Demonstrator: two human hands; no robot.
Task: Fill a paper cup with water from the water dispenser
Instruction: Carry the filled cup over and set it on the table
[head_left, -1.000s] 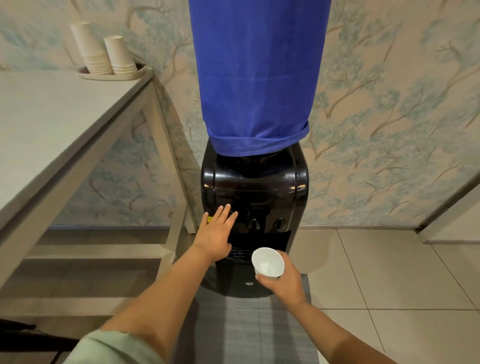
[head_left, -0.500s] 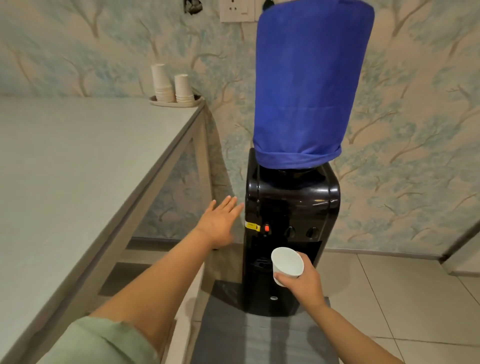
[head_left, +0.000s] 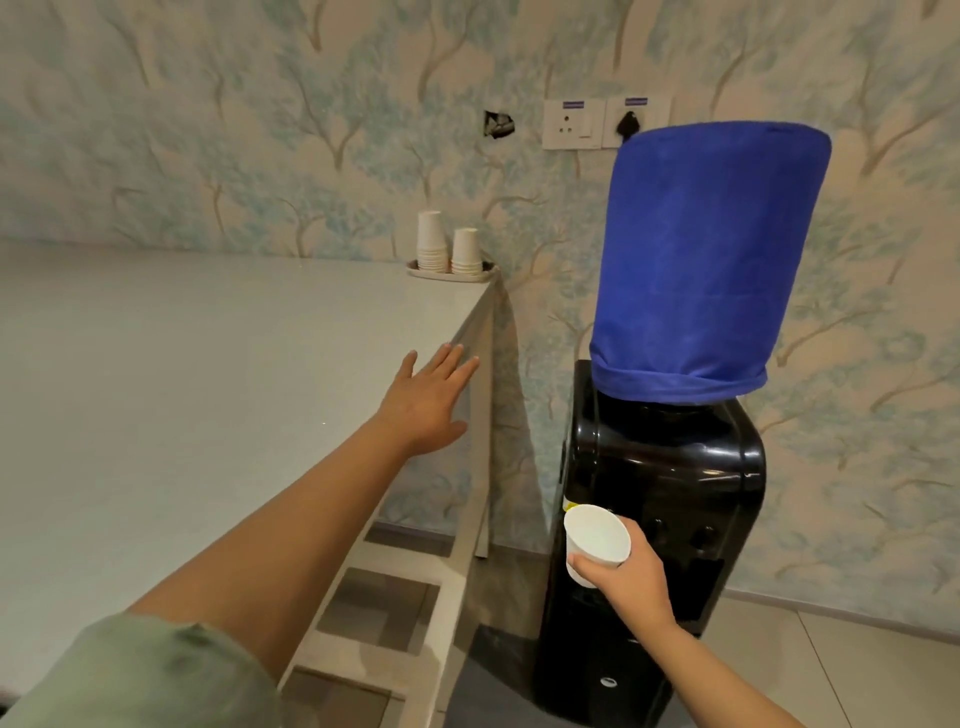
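A black water dispenser (head_left: 670, 467) stands against the wall at the right, its bottle under a blue cloth cover (head_left: 696, 260). My right hand (head_left: 623, 577) grips a white paper cup (head_left: 595, 538) in front of the dispenser's upper left face, mouth tilted toward me; whether it holds water is not visible. My left hand (head_left: 423, 397) is flat with fingers spread, over the right edge of the grey table (head_left: 182, 389), holding nothing.
Two stacks of paper cups (head_left: 449, 252) sit on a small tray at the table's far right corner. Wall sockets (head_left: 576, 124) are above the dispenser. A dark mat lies on the tiled floor under the dispenser.
The view has risen and swung left. My left hand moved from the dispenser's front up and left to the table edge. My right hand keeps the cup, now higher against the dispenser.
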